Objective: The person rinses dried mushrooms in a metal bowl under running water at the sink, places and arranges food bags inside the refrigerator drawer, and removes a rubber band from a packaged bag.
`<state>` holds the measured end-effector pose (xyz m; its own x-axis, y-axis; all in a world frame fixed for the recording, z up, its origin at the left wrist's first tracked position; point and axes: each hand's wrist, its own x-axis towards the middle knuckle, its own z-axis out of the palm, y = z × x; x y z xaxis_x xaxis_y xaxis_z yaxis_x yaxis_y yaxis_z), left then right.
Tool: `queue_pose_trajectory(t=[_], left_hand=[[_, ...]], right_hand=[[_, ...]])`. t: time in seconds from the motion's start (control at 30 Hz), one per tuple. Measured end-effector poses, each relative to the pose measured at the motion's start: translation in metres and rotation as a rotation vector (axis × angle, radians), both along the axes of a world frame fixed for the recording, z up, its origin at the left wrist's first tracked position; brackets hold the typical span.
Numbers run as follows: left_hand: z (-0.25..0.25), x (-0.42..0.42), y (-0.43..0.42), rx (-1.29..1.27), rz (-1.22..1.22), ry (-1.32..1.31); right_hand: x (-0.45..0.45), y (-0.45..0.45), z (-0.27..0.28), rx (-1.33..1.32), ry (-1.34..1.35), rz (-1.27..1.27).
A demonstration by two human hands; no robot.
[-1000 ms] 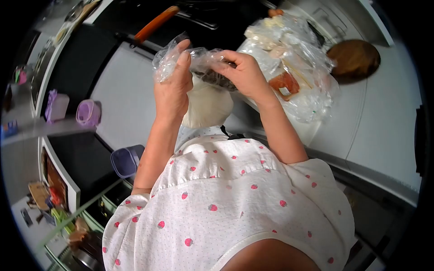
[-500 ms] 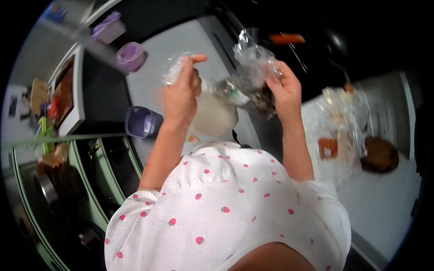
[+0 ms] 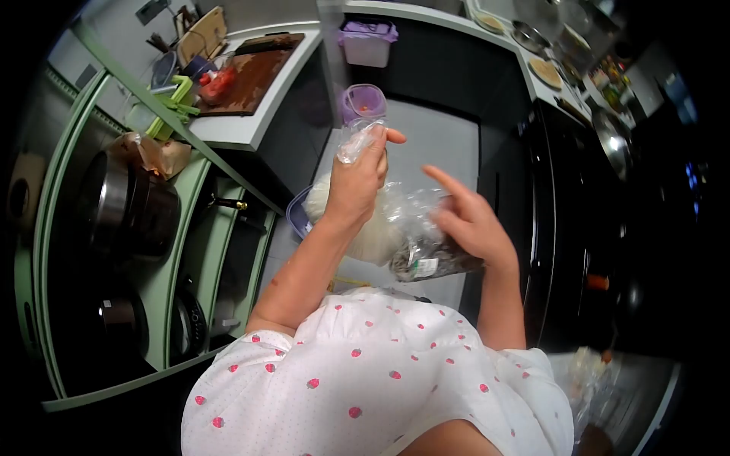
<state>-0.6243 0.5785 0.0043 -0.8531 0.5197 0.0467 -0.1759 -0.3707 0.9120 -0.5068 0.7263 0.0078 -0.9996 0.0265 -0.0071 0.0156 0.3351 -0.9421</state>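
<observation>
My left hand is closed around the bunched top of a clear plastic bag, its thumb or one finger sticking out. A large, full whitish bag hangs just below and behind that hand; whether it is the same bag is hard to tell. My right hand points its index finger outward while the other fingers are closed on a clear plastic bag with dark contents and a white-green label. The two bags overlap in front of my strawberry-print shirt.
A purple bin and a lidded container are ahead. On the left, a green shelf holds pots beside a counter with a brown board. The black stove front is to the right, and a dark blue bin is behind the bags.
My view has turned left, away from the right-hand counter. Both hands still carry the bags; my right hand has lowered relative to the left, and its index finger is now extended.
</observation>
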Motion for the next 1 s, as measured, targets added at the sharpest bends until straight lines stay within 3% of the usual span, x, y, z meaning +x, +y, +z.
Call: queue_pose_trajectory(t=[0.2, 0.5, 0.63, 0.67, 0.77, 0.8, 1.0], left_hand=[[0.005, -0.071, -0.007, -0.038, 0.129, 0.058], [0.005, -0.167, 0.048, -0.151, 0.231, 0.125], [0.009, -0.213, 0.077, -0.178, 0.295, 0.105], [0.009, -0.223, 0.085, -0.178, 0.327, 0.08], [0.005, -0.256, 0.107, -0.221, 0.399, 0.157], [0.005, -0.267, 0.114, -0.203, 0.391, 0.184], [0.017, -0.343, 0.126, -0.144, 0.268, 0.267]], right_hand=[[-0.119, -0.018, -0.012, -0.001, -0.045, 0.28], [-0.263, 0.033, -0.028, -0.109, -0.197, 0.62], [-0.321, 0.063, -0.025, 0.043, -0.086, 0.654], [-0.333, 0.067, -0.03, -0.094, -0.094, 0.651], [-0.368, 0.077, -0.043, -0.127, 0.037, 0.571], [-0.382, 0.08, -0.046, -0.108, -0.053, 0.516], [-0.456, 0.094, -0.039, -0.075, 0.107, 0.375]])
